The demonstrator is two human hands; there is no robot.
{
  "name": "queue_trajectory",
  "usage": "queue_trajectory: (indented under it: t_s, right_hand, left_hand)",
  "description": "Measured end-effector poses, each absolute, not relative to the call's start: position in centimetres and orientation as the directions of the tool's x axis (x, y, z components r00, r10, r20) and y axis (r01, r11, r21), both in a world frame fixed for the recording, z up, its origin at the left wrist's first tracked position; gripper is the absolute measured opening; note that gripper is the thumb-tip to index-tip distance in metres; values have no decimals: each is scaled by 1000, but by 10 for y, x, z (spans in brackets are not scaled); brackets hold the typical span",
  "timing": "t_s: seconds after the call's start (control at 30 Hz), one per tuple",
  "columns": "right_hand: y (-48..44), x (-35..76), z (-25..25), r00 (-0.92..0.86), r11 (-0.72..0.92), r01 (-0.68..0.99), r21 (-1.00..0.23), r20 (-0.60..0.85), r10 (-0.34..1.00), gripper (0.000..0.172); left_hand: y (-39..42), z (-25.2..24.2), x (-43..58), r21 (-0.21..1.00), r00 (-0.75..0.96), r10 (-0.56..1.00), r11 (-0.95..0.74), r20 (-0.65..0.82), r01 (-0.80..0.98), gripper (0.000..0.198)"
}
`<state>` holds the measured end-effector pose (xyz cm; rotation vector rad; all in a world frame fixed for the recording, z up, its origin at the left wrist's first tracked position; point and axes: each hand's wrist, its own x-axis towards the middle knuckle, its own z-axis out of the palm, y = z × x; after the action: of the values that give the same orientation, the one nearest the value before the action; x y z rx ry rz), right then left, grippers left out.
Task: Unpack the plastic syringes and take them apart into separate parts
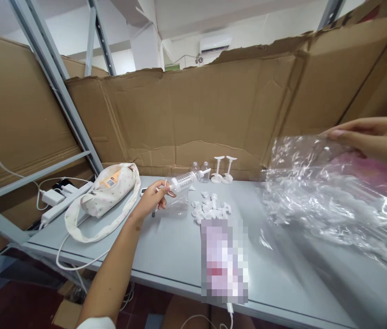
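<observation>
My left hand (152, 197) is closed around a clear syringe (183, 181) with printed markings, held just above the grey table (166, 256). A small clear bag (177, 206) lies right under the syringe. My right hand (368, 137) is raised at the right edge and pinches the top of a large crinkled clear plastic bag (326, 196), which hangs down over the table's right side. A heap of small white plastic parts (210, 208) lies just right of my left hand.
A floral fabric pouch (106, 194) with a strap lies at the table's left. Two white stands (223, 170) and small clear bottles (200, 168) stand by the cardboard wall (193, 109). A blurred package (224, 260) lies at the front edge. A power strip (63, 203) and cables sit left.
</observation>
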<state>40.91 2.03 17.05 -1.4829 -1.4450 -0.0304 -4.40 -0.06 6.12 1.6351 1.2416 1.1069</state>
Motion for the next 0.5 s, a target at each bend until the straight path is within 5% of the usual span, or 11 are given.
queue_trajectory:
  t_s: [0.13,0.27,0.5]
  right_hand:
    - [35,386,148,151,87,803,-590,342,927,11]
    - [55,359,111,-62,146,964,-221,347,936,14]
    - [50,316,83,-171,164,985,51,386,907,20]
  left_hand:
    - [-2,59,-35,954,149,976,-188,156,232,36]
    - [-1,53,-28,960,171,972,-195,161,202,34]
    - [6,44,-18,967,172,969,-204,177,155,35]
